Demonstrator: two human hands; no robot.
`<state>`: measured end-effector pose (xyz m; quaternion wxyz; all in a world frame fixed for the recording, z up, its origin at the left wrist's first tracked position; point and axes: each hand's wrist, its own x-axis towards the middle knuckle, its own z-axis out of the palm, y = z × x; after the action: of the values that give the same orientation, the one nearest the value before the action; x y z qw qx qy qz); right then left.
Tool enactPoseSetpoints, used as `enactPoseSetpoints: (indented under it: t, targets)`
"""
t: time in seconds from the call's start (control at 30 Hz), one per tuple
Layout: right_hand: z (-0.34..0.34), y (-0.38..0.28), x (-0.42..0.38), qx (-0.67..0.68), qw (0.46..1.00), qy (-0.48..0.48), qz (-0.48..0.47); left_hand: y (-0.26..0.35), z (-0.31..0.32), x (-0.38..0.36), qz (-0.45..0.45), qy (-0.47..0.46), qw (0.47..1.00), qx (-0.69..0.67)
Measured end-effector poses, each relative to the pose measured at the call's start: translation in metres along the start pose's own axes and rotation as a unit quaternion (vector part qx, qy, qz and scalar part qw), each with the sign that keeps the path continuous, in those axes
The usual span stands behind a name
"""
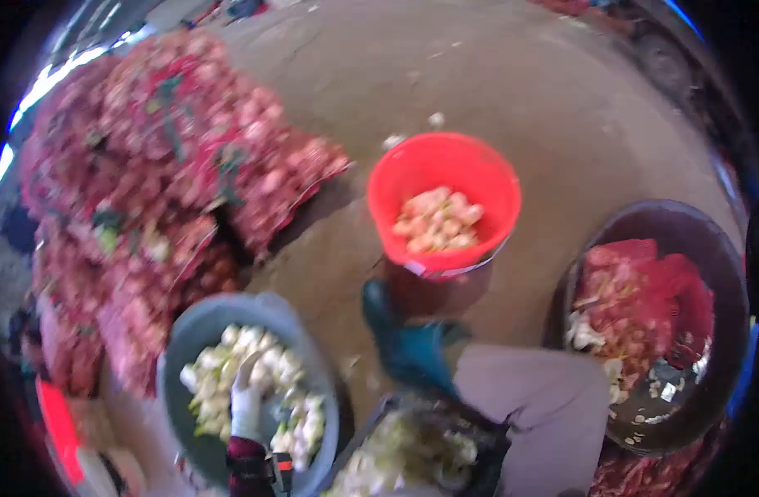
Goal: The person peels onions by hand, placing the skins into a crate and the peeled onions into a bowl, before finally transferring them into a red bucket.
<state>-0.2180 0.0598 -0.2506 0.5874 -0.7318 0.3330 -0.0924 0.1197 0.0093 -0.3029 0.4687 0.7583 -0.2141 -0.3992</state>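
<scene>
My left hand [247,402], in a whitish glove with a dark red sleeve, reaches down into a grey-blue tub [171,377]. Its fingers look curled round a garlic bulb [262,379], though blur softens the detail. White garlic bulbs [301,427] with some green stem ends lie around that hand. A small black and orange object [282,472] shows beside the wrist. Against my legs rests a dark crate [491,443] with pale, blurred bulbs or trimmings [404,451] in it. My right hand is not visible.
A red bucket [500,178] holding pinkish bulbs [440,219] stands ahead, behind my teal boot [413,352]. Stuffed red mesh sacks [164,141] pile up at left. At right sits a dark tub [723,290] with red netting [682,302] and scraps. Loose white bits [436,120] dot the floor.
</scene>
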Motion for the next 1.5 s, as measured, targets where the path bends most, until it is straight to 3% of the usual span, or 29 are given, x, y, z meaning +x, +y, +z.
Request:
enactPoseSetpoints:
  t: [0.03,0.07,0.13,0.23,0.27,0.33,0.47,0.53,0.6,0.63,0.67,0.7,0.77,0.8,0.83,0.9,1.0,1.03,1.07,1.1,1.13,1.2,1.33,1.4,1.47,1.5]
  targets:
    - [-0.01,-0.005,-0.005,0.037,0.999,-0.02,0.013,0.013,-0.005,-0.029,-0.021,-0.012,0.996,-0.088]
    - [-0.001,0.009,-0.008,-0.022,0.998,-0.048,0.017,0.019,-0.009,-0.061,-0.037,-0.019,0.983,-0.179]
    - [-0.014,0.005,0.0,-0.035,0.998,-0.045,-0.038,0.008,-0.02,-0.118,0.085,-0.016,0.996,0.037]
    - [-0.024,-0.009,-0.008,0.059,0.997,-0.003,-0.051,0.079,0.022,-0.225,-0.021,0.024,0.989,-0.144]
    - [-0.025,-0.007,-0.009,0.052,0.998,-0.022,-0.034,0.077,0.025,-0.248,-0.026,0.005,0.98,-0.199]
    - [-0.021,-0.006,-0.016,0.056,0.995,0.005,-0.082,0.048,0.024,-0.287,-0.019,0.04,0.978,-0.206]
    - [-0.016,-0.023,-0.031,0.091,0.992,-0.052,-0.066,0.005,0.049,-0.337,-0.037,0.145,0.939,-0.31]
    - [-0.012,-0.024,-0.034,0.101,0.991,-0.074,-0.048,-0.022,0.06,-0.348,-0.034,0.177,0.917,-0.356]
    - [-0.007,-0.025,-0.04,0.131,0.986,-0.044,-0.092,-0.051,0.071,-0.352,0.044,0.252,0.962,-0.093]
    - [-0.004,-0.024,-0.042,0.172,0.98,-0.053,-0.078,-0.053,0.072,-0.356,0.039,0.254,0.962,-0.097]
    - [-0.001,-0.023,-0.044,0.171,0.981,-0.056,-0.075,-0.053,0.072,-0.355,-0.025,0.26,0.937,-0.234]
    - [0.001,-0.023,-0.043,0.116,0.982,-0.049,-0.142,-0.052,0.072,-0.352,-0.086,0.258,0.891,-0.364]
    - [0.002,-0.027,-0.045,0.036,0.972,-0.057,-0.224,-0.054,0.075,-0.348,-0.098,0.279,0.874,-0.386]
    - [0.006,-0.028,-0.046,0.033,0.973,-0.057,-0.222,-0.055,0.077,-0.347,-0.104,0.301,0.856,-0.406]
    - [0.012,-0.027,-0.045,-0.019,0.971,-0.078,-0.227,-0.058,0.072,-0.346,-0.125,0.245,0.859,-0.432]
    - [0.024,-0.016,-0.04,-0.113,0.958,-0.134,-0.226,-0.062,0.067,-0.341,-0.145,0.222,0.841,-0.471]
    - [0.029,-0.004,-0.033,-0.079,0.969,-0.131,-0.195,-0.041,0.071,-0.343,-0.176,0.211,0.822,-0.499]
    - [0.028,-0.003,-0.029,-0.082,0.969,-0.13,-0.194,-0.024,0.081,-0.346,-0.105,0.223,0.864,-0.438]
    - [0.027,-0.001,-0.026,-0.018,0.982,-0.15,-0.118,-0.017,0.087,-0.346,-0.035,0.234,0.897,-0.373]
    - [0.026,0.0,-0.024,0.047,0.984,-0.17,-0.04,-0.053,0.077,-0.348,0.07,0.195,0.96,-0.189]
    - [0.026,0.002,-0.023,0.046,0.983,-0.172,-0.035,-0.051,0.074,-0.349,0.065,0.196,0.96,-0.191]
    - [0.027,0.003,-0.022,0.111,0.967,-0.228,-0.004,-0.04,0.072,-0.354,-0.034,0.15,0.957,-0.248]
    - [0.029,0.005,-0.028,0.189,0.954,-0.234,0.009,-0.034,0.089,-0.344,-0.065,0.241,0.93,-0.27]
    - [0.032,0.009,-0.031,0.031,0.98,-0.173,-0.094,-0.036,0.09,-0.337,-0.102,0.244,0.918,-0.294]
    - [0.036,0.013,-0.033,-0.02,0.981,-0.153,-0.115,-0.039,0.088,-0.334,-0.164,0.253,0.892,-0.336]
    - [0.037,0.013,-0.032,-0.056,0.979,-0.151,-0.127,-0.078,0.083,-0.335,-0.151,0.247,0.904,-0.315]
